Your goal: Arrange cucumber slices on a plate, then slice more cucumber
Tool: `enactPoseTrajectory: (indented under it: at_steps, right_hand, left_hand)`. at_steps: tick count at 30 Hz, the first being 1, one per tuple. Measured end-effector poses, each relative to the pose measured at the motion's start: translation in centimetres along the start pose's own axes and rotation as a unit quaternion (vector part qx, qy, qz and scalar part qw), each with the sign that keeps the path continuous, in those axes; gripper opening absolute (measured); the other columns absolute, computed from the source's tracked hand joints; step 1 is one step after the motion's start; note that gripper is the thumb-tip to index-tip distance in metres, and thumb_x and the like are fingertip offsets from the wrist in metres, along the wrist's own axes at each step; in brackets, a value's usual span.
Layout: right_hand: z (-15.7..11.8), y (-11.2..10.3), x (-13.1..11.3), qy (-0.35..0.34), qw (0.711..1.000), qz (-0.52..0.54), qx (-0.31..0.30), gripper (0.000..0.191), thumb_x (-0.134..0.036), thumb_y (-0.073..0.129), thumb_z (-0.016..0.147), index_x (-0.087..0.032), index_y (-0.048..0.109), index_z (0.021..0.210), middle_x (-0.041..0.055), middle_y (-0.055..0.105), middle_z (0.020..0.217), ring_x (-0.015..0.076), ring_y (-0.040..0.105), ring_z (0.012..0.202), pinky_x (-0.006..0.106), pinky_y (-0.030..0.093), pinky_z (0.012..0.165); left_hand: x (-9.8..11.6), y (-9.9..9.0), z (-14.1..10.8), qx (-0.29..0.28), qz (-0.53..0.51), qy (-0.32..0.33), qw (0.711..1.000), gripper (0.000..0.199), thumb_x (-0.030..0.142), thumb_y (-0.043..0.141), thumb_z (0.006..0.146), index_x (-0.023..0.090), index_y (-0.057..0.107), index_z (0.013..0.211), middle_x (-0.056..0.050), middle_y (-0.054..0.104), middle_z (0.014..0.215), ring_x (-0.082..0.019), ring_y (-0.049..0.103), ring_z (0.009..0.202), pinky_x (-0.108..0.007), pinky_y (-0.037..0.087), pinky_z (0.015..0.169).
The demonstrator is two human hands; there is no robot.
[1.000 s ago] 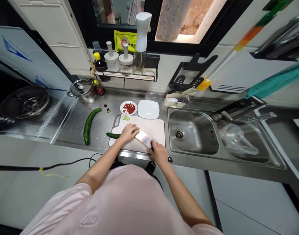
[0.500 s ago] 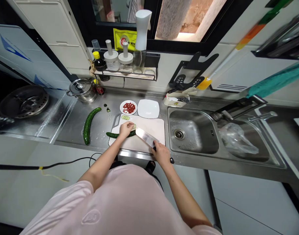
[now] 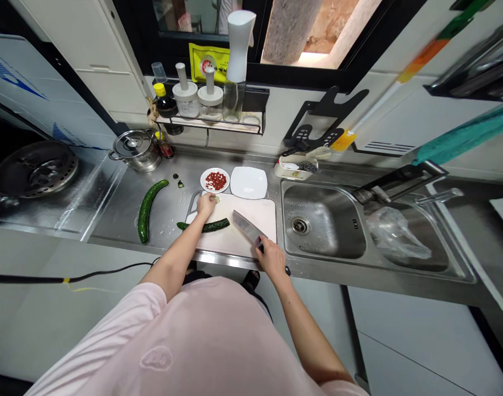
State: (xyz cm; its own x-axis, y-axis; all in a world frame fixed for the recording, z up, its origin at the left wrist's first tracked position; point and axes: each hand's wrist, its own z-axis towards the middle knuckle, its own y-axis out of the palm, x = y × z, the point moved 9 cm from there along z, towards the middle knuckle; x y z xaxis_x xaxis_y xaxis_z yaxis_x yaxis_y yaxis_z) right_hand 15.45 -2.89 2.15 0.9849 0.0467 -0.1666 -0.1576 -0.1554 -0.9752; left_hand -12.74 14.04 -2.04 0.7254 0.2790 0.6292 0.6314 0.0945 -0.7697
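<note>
A white cutting board (image 3: 255, 212) lies on the steel counter, with a partly cut cucumber (image 3: 216, 225) across its left side. My left hand (image 3: 205, 204) is at the board's upper left, its fingers pinched on a thin cucumber slice (image 3: 217, 200). The slices that lay there are hidden under the hand. My right hand (image 3: 271, 256) is closed around the handle of a cleaver (image 3: 246, 226), whose blade rests low over the board, right of the cucumber and apart from it. A whole cucumber (image 3: 145, 212) lies on the counter to the left.
Behind the board are a plate of chopped red pieces (image 3: 215, 180) and a square white plate (image 3: 249, 182). A steel pot (image 3: 136, 151) stands back left. The sink (image 3: 325, 220) is on the right. Small cucumber ends (image 3: 180, 184) lie near the red pieces' plate.
My left hand has moved from the cucumber's cut end up and left to the slices, carrying a slice. The cleaver has come slightly away from the cucumber.
</note>
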Motion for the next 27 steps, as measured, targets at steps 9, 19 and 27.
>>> enactPoseTrajectory:
  at_steps: [9,19,27]
  right_hand:
    - [0.1,-0.4,0.2,-0.001,1.000,0.019,0.003,0.038,-0.029,0.048,0.086,-0.019,0.052,0.122,0.0076,0.065,0.102,0.0197,0.058,0.089,0.027,0.038,0.076]
    - [0.4,-0.3,0.4,0.009,1.000,0.025,-0.014,0.037,-0.029,0.048,0.086,-0.020,0.053,0.121,0.0073,0.065,0.102,0.0194,0.059,0.088,0.027,0.038,0.075]
    - [0.6,-1.0,0.0,0.014,0.999,0.040,-0.026,0.034,-0.030,0.047,0.087,-0.021,0.054,0.119,0.0064,0.065,0.104,0.0188,0.059,0.090,0.026,0.038,0.074]
  left_hand:
    - [0.5,-0.2,0.5,0.030,0.065,0.047,0.996,0.026,0.021,0.053,0.080,0.022,0.067,0.103,-0.005,0.068,0.084,-0.019,0.060,0.083,-0.027,0.041,0.078]
    - [0.6,-0.6,-0.9,0.044,0.104,0.095,0.989,0.021,0.029,0.058,0.082,0.023,0.069,0.098,-0.008,0.063,0.101,-0.024,0.050,0.103,-0.033,0.040,0.088]
    - [0.6,-0.5,-0.9,0.025,0.096,0.079,0.992,0.023,0.028,0.058,0.082,0.022,0.069,0.101,-0.010,0.062,0.104,-0.025,0.049,0.104,-0.035,0.039,0.090]
